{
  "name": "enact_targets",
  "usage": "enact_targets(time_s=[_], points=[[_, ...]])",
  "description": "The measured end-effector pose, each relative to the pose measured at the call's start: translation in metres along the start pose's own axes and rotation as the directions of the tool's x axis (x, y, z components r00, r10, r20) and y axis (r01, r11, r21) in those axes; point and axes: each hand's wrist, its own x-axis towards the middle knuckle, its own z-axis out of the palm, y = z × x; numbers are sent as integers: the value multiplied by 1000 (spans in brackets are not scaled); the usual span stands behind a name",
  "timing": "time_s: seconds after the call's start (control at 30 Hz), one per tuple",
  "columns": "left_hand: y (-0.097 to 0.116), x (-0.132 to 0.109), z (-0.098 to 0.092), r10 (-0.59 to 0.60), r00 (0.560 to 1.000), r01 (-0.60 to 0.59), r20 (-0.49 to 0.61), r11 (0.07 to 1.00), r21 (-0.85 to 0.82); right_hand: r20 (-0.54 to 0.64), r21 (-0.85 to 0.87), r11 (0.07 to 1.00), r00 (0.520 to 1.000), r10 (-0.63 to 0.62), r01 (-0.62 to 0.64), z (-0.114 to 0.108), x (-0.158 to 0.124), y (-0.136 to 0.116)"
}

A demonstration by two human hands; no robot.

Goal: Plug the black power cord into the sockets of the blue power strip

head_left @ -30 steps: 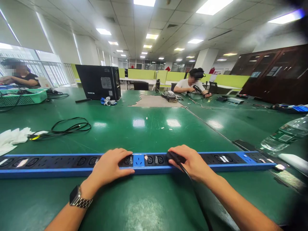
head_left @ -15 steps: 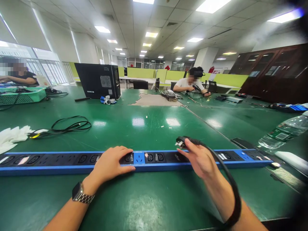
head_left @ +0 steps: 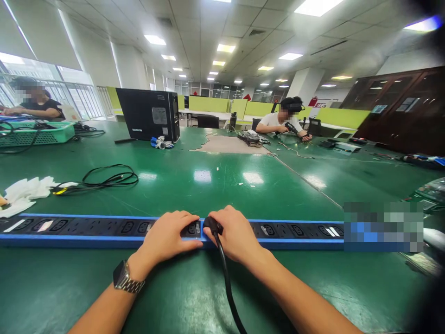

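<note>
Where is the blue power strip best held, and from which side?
Probably grip the power strip across its narrow width, coming from the near side: thumb by the near edge, fingers toward the far one, like the left hand. It lies long and slim across the table.

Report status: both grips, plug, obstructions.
Left grip spanning strip. Right grip holding plug at strip; insertion hidden. Coiled cable beyond, not in the way.

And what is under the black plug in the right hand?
Under the black plug, in the right hand, is the blue-and-black power strip; a sliver of blue shows beside the plug. The plug and hand cover the surface there, and the pins cannot be seen.
</note>
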Motion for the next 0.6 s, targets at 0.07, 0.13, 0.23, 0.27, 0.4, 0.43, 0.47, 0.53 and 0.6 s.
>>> enact_targets(time_s=[0.07, 0.13, 0.23, 0.27, 0.4, 0.43, 0.47, 0.53, 0.6], points=[[1, 0, 0, 3, 1000, -3, 0, 1000, -4, -46, -62, 994, 995, -88, 85, 6, -6, 0], [2, 1, -1, 5, 1000, -5, -4, 1000, -7, -131, -67, 987, 979, -154, 146, 16, -12, 0], [0, 1, -2, 4, 1000, -4, -2, 1000, 2, -264, 124, 982, 958, -108, 145, 31, -18, 3], [0, 1, -2, 2, 1000, -2, -3, 1000, 6, -292, 225, 967, 955, -53, 122, 33, -18, 5], [1, 0, 0, -3, 1000, 3, -14, 1000, -4, -369, 642, 766, 868, 331, -19, 19, -8, 27], [2, 0, 2, 2, 1000, -3, -22, 1000, -16, -380, 707, 706, 820, 428, -40, 13, -5, 37], [3, 1, 3, 12, 999, -14, -42, 999, -36, -388, 742, 668, 773, 502, -61, 7, -4, 48], [-1, 0, 4, 28, 990, -42, -141, 994, -102, -386, 701, 701, 757, 527, -130, -2, -6, 71], [-17, -5, -4, -4, 954, -44, -301, 988, -151, -373, 612, 760, 768, 521, -219, -3, -13, 91]])
